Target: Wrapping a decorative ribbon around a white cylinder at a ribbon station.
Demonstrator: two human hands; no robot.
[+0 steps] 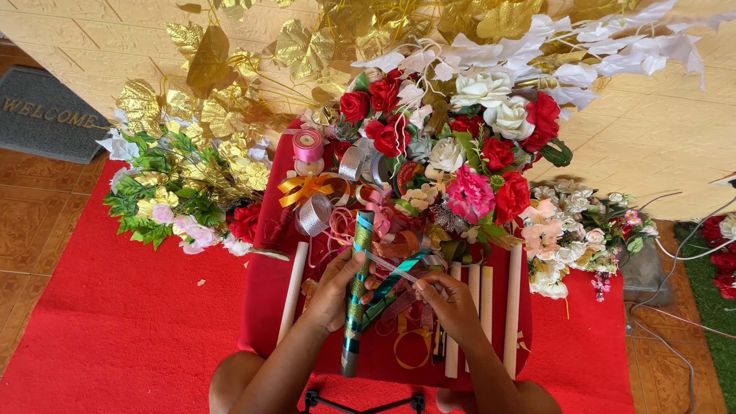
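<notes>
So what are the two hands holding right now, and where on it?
The left hand grips a teal-and-gold wrapped stick around its upper-middle part; the right hand pinches the loose end of a ribbon running from it.

light: bright, even daylight | shadows: soft, weak | glare: gold leaves [303,50] at 12 o'clock | focus: sharp | edges: slightly bent

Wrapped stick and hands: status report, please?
Left hand shut on wrapped stick. Right hand pinches teal ribbon. Loose ribbons, plain sticks close around.
</notes>
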